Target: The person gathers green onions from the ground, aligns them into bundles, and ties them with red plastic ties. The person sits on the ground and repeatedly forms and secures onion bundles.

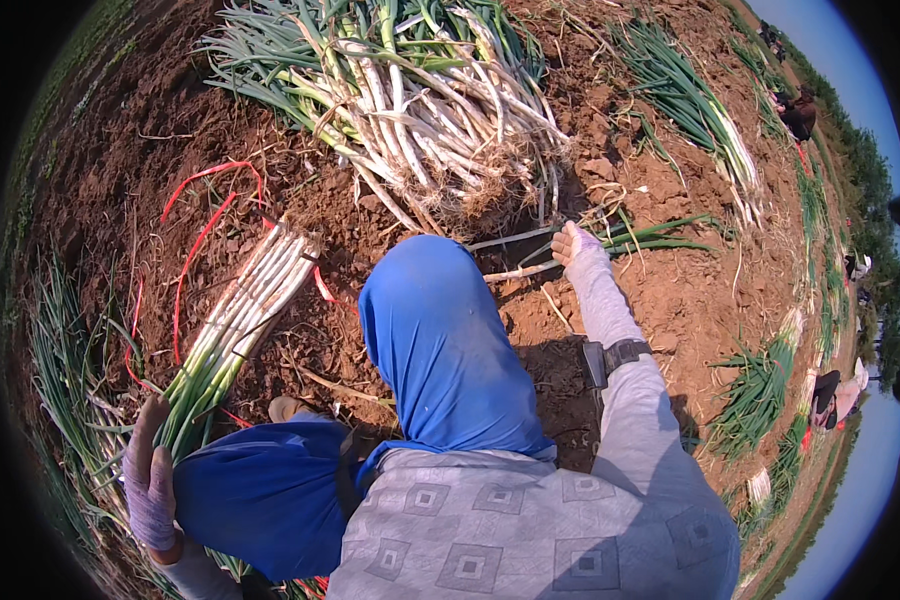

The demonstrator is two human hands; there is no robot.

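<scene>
My right hand [579, 247], in a pale glove, is closed around long green onion stalks [521, 275] lying low over the soil. Their green leaves [656, 238] stick out on its far side. At the lower left, my left hand [150, 472] has its fingers apart, beside the leafy end of an aligned row of green onions [251, 292]. The white stalks of that row lie side by side, roots pointing away from me, with thin dark rods crossing them. Ahead lies a large heap of green onions [435, 127], its roots towards me.
My blue-covered knees [450, 337] [270, 487] rise between my hands. Red plastic ribbons [195, 262] lie on the soil at left. More green onions [67, 352] lie at far left. Bundles [690, 105] [761, 390] line the right side, where other people [799, 112] [836, 397] work.
</scene>
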